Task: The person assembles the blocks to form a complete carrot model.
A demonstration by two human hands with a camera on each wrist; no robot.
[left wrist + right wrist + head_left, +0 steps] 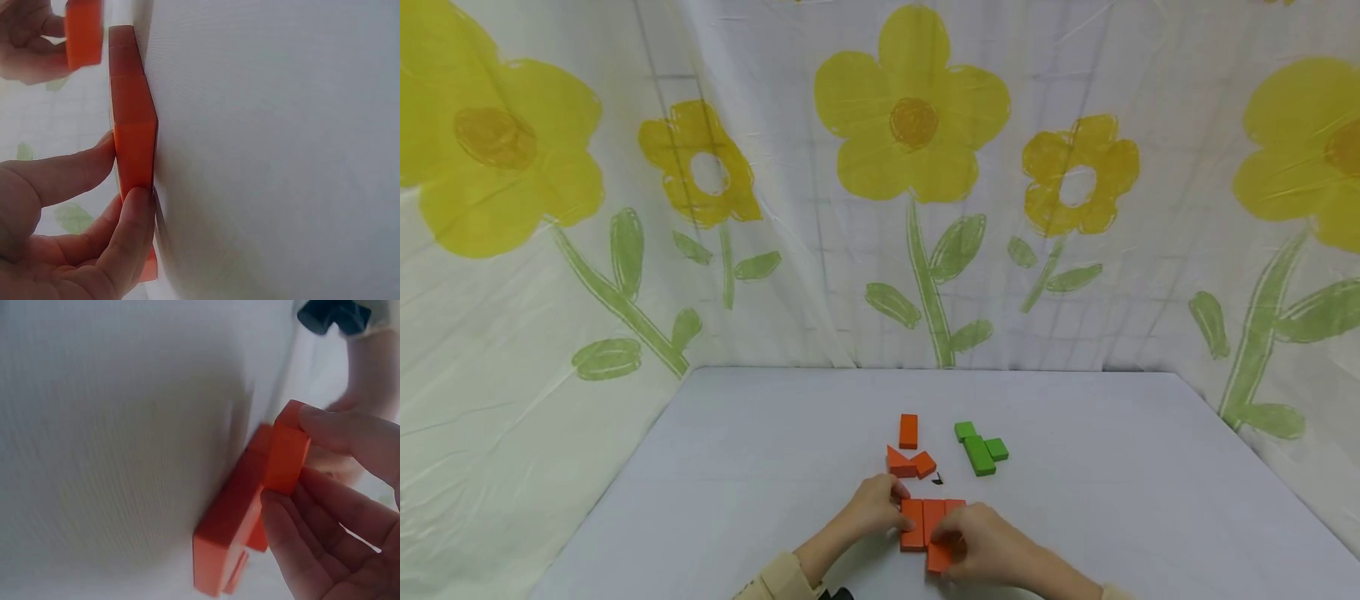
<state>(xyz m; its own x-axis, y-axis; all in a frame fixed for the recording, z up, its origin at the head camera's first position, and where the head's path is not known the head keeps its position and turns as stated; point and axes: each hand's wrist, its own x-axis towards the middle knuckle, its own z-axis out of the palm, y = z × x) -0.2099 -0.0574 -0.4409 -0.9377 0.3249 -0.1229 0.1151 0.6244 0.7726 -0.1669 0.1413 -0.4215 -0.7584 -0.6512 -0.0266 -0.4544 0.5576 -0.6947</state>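
Three flat red-orange blocks lie side by side at the front of the table. My left hand [874, 507] holds the leftmost block [912, 537], thumb on one side and fingers at its end and side. The middle block [933, 512] and the right block [957, 503] are partly covered by my right hand [988, 546]. That hand pinches a small orange block [287, 456] between thumb and fingertips. In the left wrist view the pinched block [84, 37] is raised off the table, apart from the row [134, 125].
Beyond the row lie an upright-lying orange rectangular block [908, 431], an orange triangular block [900, 463] and a small orange block [923, 464]. A small dark mark [937, 478] is near them. Green blocks [980, 456] sit to the right. A flowered curtain [790, 317] hangs behind the table.
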